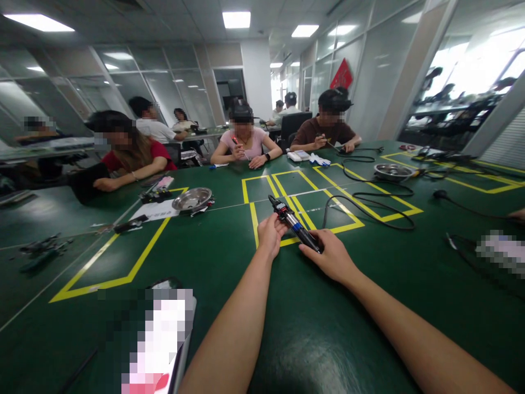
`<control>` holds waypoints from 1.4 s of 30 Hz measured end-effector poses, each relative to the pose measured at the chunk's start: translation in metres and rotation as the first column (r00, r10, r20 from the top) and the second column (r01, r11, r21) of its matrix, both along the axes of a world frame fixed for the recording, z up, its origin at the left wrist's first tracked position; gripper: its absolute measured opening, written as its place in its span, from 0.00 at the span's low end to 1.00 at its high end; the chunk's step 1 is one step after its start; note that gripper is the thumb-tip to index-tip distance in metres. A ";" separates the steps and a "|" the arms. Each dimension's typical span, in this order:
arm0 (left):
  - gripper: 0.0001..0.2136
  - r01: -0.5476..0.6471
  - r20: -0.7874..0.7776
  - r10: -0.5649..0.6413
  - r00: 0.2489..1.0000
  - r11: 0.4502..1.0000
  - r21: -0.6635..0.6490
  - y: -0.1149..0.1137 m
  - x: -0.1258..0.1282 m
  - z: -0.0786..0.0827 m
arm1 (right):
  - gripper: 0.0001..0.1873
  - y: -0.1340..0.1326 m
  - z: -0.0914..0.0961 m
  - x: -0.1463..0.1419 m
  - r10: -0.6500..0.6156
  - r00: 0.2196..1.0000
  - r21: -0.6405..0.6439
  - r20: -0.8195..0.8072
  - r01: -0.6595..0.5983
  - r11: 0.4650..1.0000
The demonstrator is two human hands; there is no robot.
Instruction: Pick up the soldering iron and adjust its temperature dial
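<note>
My left hand (271, 232) curls around the front of a black tool (294, 223) while my right hand (330, 251) clasps its rear, above the green tabletop (221, 251). On my feed, a black cable (411, 191) sprawls across yellow tape (249, 191) to the right, short of a metal bowl (394, 172); another bowl (206, 197) sits left, a phone-like slab (164, 328) lies near my left forearm, and co-workers (246, 145) sit opposite
</note>
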State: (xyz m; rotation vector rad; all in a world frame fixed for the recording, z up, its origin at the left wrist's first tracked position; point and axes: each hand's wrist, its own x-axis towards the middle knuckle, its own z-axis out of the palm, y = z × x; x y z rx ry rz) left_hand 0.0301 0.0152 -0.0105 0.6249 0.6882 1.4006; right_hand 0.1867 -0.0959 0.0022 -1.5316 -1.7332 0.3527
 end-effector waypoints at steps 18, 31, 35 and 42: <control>0.10 -0.022 -0.033 0.022 0.999 0.999 -0.023 0.002 -0.003 0.002 | 0.23 0.004 0.006 0.012 -0.334 0.926 -0.039 -0.177 0.332 0.942; 0.09 -0.029 -0.032 0.028 0.999 0.999 -0.040 0.003 -0.002 0.002 | 0.24 0.011 -0.003 0.009 -0.291 0.955 0.014 0.065 0.290 0.957; 0.08 -0.041 -0.043 0.038 0.998 0.998 -0.050 0.001 -0.002 0.005 | 0.23 0.008 0.001 0.010 -0.229 0.973 0.041 -0.007 0.229 0.973; 0.09 -0.031 -0.043 0.030 0.999 0.999 -0.032 0.001 -0.002 0.003 | 0.23 0.004 0.006 0.008 -0.228 0.973 0.069 -0.030 0.230 0.971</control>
